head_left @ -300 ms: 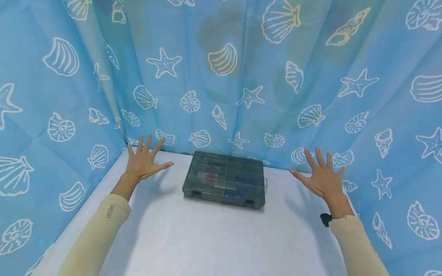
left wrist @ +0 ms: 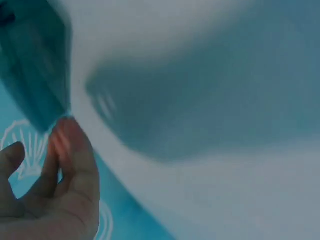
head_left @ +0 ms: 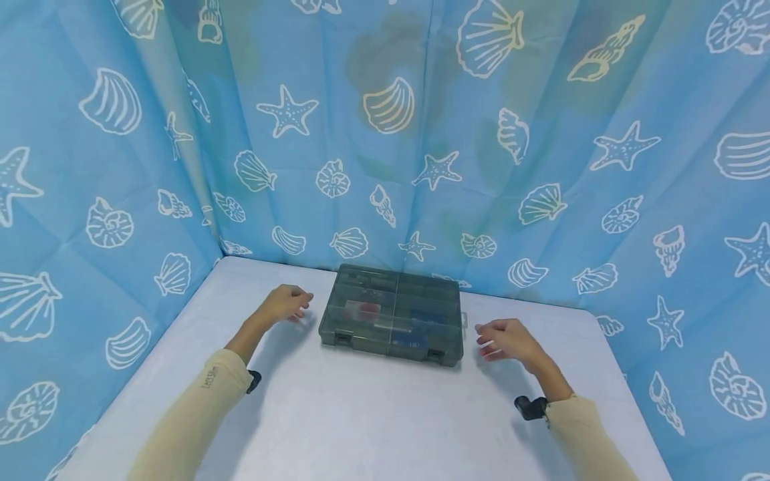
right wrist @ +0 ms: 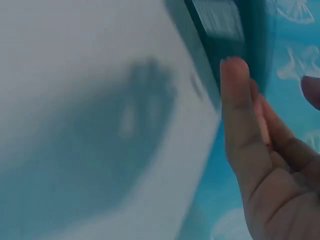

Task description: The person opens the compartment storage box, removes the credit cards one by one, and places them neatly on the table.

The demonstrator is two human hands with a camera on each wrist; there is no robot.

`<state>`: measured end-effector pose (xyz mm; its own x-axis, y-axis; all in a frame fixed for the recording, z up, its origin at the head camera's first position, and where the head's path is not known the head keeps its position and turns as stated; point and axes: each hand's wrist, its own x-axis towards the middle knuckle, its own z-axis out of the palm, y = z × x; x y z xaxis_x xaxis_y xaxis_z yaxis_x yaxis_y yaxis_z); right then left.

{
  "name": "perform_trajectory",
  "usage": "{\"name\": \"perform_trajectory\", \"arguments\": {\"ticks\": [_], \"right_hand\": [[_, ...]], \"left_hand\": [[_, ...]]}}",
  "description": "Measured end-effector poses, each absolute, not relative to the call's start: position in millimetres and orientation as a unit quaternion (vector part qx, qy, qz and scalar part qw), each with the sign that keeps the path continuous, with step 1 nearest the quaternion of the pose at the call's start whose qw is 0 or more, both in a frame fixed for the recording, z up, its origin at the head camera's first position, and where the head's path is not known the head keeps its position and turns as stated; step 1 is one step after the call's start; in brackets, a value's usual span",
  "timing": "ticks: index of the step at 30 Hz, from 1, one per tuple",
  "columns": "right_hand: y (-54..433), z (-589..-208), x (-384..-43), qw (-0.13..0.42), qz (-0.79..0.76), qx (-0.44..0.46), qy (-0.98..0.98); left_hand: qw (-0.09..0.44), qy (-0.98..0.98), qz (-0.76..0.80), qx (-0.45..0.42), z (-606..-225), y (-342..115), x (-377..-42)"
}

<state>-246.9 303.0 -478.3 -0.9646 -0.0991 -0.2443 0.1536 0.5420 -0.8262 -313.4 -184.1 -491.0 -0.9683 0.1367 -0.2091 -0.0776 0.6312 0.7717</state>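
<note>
A dark, see-through plastic organizer box (head_left: 391,314), its lid closed, lies on the white table near the back. Inside its compartments a red and white item (head_left: 362,310) and a blue item (head_left: 411,339) show faintly. My left hand (head_left: 283,304) hovers just left of the box, fingers loosely bent, holding nothing. To the right of the box, my right hand (head_left: 508,341) is likewise apart from it, with relaxed fingers and nothing held. Both wrist views show bare fingers near a box edge, the left one (left wrist: 65,185) and the right one (right wrist: 260,150).
Blue curtains (head_left: 337,133) with white shell and starfish prints hang behind and on both sides of the table (head_left: 385,421). A small clear tab (head_left: 464,321) sticks out at the box's right side. Black straps (head_left: 531,407) circle the wrists.
Both hands have come down and inward toward the box's sides. Their spread fingers have relaxed into a loose bend. The box has stayed in place.
</note>
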Motion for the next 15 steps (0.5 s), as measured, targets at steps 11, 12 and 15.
{"name": "perform_trajectory", "arguments": {"ticks": [11,12,15], "right_hand": [[266.1,-510.3,-256.1,0.134,-0.478,0.027,0.868],[264.5,-511.5,-257.5,0.131,-0.482,0.029,0.866],[262.6,-515.0,-259.0,0.126,-0.507,0.035,0.852]], "left_hand": [[0.234,0.731,0.631,-0.107,-514.5,-157.9,-321.7],[0.231,0.734,0.630,-0.107,-513.8,-158.7,-322.9],[0.227,0.743,0.621,-0.106,-513.3,-161.1,-326.3]]}}
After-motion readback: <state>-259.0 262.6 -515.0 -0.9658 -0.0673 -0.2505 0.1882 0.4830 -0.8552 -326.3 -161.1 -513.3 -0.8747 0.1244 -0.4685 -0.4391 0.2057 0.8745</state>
